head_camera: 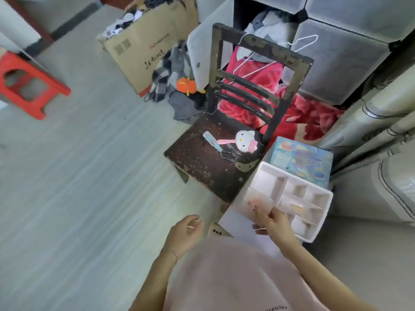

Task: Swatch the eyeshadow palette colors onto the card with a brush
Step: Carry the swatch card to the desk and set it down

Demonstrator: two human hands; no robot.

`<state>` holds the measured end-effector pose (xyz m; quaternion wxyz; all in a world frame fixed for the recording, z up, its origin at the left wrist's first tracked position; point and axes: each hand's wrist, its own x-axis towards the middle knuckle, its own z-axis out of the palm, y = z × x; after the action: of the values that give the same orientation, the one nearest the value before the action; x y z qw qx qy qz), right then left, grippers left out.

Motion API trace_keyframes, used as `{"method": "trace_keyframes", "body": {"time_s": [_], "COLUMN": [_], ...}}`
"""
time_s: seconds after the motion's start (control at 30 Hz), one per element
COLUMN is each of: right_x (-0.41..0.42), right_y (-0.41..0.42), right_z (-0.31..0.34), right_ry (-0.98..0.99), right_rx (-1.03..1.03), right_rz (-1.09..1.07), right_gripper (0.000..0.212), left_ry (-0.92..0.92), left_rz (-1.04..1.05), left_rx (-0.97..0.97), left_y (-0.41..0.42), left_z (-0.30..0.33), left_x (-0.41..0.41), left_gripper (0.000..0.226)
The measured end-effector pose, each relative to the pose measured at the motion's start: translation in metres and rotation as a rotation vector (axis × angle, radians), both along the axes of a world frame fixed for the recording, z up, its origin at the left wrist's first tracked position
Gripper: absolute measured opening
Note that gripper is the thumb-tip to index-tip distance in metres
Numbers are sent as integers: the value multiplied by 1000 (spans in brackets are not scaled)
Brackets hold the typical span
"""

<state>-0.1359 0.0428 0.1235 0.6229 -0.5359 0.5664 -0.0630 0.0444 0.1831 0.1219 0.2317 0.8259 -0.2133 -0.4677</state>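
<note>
— Two hands are seen low in the view. How are the fingers set?

— The right hand (272, 223) is reached into the near left part of a white divided tray (323, 212), and its fingers are curled round a pale translucent packet (261, 199). What is inside the packet cannot be told; the picture is blurred there. The left hand (187, 234) is held over the floor (89, 187), apart from everything, with fingers loosely curled and nothing in them.

— Where is the palette, then, and the card and brush?

— None of them can be made out with certainty. The packet may hold the palette or the card, but that is only a guess. A second flat packet (296, 207) is lying in a middle compartment, just to the right of the right hand's fingertips. On the chair seat (202, 162), a slim blue-tipped tool (212, 141) is laid with its long axis running from the back left toward the front right, beside a cat-faced hand mirror (244, 140). Whether it is a brush cannot be told.

— Which hand is better placed for each?

— The tray is reached by the right hand alone, so the packets would probably be lifted up and toward the body. The chair seat lies forward and between both hands, slightly nearer the left.

— What room is left for moving?

— Open floor is given on the left. On the right, the tray is hemmed in by a colourful box (302, 158) at its far edge and pale bedding (381, 187) beyond.
</note>
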Motion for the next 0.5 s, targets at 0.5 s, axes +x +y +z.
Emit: {"method": "trace_keyframes", "body": {"time_s": [0.5], "right_x": [29], "right_y": [37], "right_z": [-18], "right_ry": [383], "right_rx": [-128], "right_rz": [720], "right_gripper": [37], "left_ry": [117], "left_rz": [980], "left_rx": [106], "left_y": [209], "left_z": [-34], "left_x": [-45], "left_gripper": [25]}}
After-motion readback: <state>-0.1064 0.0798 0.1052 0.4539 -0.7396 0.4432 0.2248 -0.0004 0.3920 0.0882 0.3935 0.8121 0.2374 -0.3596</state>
